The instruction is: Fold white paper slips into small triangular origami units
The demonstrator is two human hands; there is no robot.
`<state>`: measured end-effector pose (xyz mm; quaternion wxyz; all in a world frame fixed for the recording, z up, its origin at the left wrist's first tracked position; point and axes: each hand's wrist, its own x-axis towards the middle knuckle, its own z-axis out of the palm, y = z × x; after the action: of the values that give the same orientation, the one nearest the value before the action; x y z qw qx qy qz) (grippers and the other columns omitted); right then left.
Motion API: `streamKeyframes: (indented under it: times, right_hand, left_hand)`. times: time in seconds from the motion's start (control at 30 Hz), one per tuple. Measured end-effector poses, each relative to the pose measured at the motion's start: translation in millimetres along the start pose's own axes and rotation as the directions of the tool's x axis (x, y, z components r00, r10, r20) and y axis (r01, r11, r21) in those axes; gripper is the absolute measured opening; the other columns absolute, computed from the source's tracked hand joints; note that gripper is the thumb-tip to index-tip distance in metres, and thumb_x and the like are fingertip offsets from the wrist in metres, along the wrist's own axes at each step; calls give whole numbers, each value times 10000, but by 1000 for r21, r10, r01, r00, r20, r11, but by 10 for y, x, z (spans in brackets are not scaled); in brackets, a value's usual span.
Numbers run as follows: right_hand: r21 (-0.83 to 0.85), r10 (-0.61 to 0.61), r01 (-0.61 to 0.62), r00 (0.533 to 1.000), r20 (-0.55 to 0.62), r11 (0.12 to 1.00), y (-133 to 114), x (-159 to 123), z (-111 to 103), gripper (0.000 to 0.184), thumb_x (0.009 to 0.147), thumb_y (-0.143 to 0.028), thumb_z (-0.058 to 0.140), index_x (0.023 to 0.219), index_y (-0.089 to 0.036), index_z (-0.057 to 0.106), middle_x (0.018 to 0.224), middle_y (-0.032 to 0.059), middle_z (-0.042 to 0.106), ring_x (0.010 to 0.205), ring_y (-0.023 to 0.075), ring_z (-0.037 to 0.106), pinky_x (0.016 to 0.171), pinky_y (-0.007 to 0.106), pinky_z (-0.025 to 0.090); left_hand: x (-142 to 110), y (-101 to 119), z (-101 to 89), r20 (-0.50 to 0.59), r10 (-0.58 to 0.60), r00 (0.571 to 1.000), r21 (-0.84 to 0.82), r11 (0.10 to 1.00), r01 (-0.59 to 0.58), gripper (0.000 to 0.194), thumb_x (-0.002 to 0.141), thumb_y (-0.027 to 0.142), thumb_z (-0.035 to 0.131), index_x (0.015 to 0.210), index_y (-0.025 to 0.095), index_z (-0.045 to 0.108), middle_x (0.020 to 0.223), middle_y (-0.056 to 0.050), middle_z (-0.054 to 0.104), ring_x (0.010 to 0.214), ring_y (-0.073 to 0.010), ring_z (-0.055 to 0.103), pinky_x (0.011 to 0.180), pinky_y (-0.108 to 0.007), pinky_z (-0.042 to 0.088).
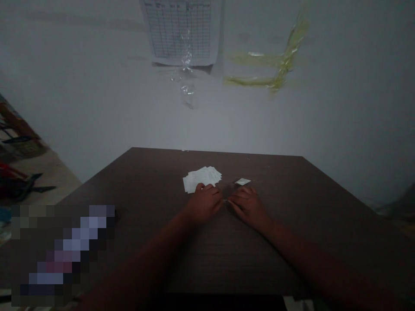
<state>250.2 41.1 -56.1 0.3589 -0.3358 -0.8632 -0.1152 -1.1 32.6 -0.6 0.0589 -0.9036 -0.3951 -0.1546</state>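
Note:
Over the dark table (207, 250), my left hand (205, 203) and my right hand (248, 205) come close together with bent fingers. Both pinch a thin white piece (226, 200) that shows only as a sliver between the fingertips; it looks like paper, but most of it is hidden. Just beyond my left hand lies a loose, overlapping pile of white paper slips (202, 176). A small folded white paper (243, 181) rests by itself beyond my right fingers.
A white wall (106, 108) rises behind the table's far edge. Taped to it is a printed sheet (181, 34); strips of yellow tape (279, 77) are to its right. Pixelation covers something at the table's left. Red and black items (16, 181) stand on the floor beyond.

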Motion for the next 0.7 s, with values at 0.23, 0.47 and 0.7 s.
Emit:
streamKeyframes:
  times: [0.23, 0.47, 0.7]
  right_hand:
    - [-46, 1, -3, 999, -46, 999, -135, 53, 14, 85, 1017, -203, 721, 1024, -233, 801, 1025, 74, 830, 1028, 293, 697, 940, 457, 499]
    - [-93, 45, -48, 998, -36, 994, -155, 63, 13, 91, 984, -186, 715, 926, -253, 737, 944, 61, 794, 976, 298, 670, 909, 448, 467]
    - [-118, 141, -149, 988, -69, 982, 102, 40, -56, 127, 959, -142, 692, 889, -245, 716, 934, 77, 806, 968, 300, 695, 906, 439, 458]
  left_hand:
    - [26, 87, 30, 42, 32, 999, 38, 999, -34, 185, 1157, 191, 679, 1049, 190, 829, 1047, -93, 833, 1075, -307, 751, 1008, -463, 517]
    - [17, 167, 5, 46, 56, 997, 55, 997, -59, 210, 1160, 178, 648, 1066, 205, 833, 1035, -80, 821, 1056, -295, 730, 997, -446, 497]
    - [-23, 41, -68, 21, -21, 1000, 72, 997, 19, 212, 1144, 172, 640, 1053, 181, 832, 1026, -114, 823, 1052, -319, 736, 1011, -490, 521]
